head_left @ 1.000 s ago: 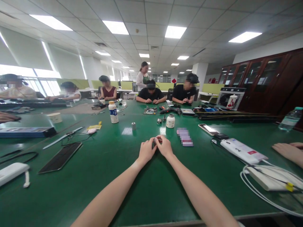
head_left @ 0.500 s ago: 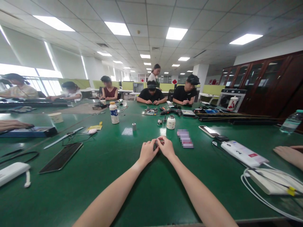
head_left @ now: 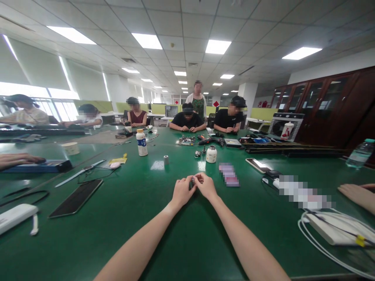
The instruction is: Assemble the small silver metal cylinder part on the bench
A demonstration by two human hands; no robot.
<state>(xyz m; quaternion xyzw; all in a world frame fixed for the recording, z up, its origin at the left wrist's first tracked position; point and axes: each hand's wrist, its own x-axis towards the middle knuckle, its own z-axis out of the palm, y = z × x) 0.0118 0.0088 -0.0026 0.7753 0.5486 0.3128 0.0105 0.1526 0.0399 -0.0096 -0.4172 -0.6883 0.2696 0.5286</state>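
My left hand (head_left: 182,190) and my right hand (head_left: 206,184) meet over the middle of the green table (head_left: 193,242). Between their fingertips is a small metallic piece (head_left: 193,179), mostly hidden, whose kind I cannot make out. Both hands are closed around it, fingers bent and thumbs turned inward. Beyond them stand a small grey metal cylinder (head_left: 166,160) to the left and a white jar (head_left: 211,154) to the right. Small dark metal parts (head_left: 198,154) lie beside the jar.
A white bottle with a blue label (head_left: 141,143) stands back left, a black tablet (head_left: 76,198) lies left. At right are a phone (head_left: 258,165), cables and a white power bank (head_left: 336,228). Another person's hand (head_left: 357,195) rests at the right edge. A power drill (head_left: 211,140) lies farther back.
The view has tilted up slightly, so the scene sits a little lower. My hands stay together on the small piece. The standing person at the back now faces this way.
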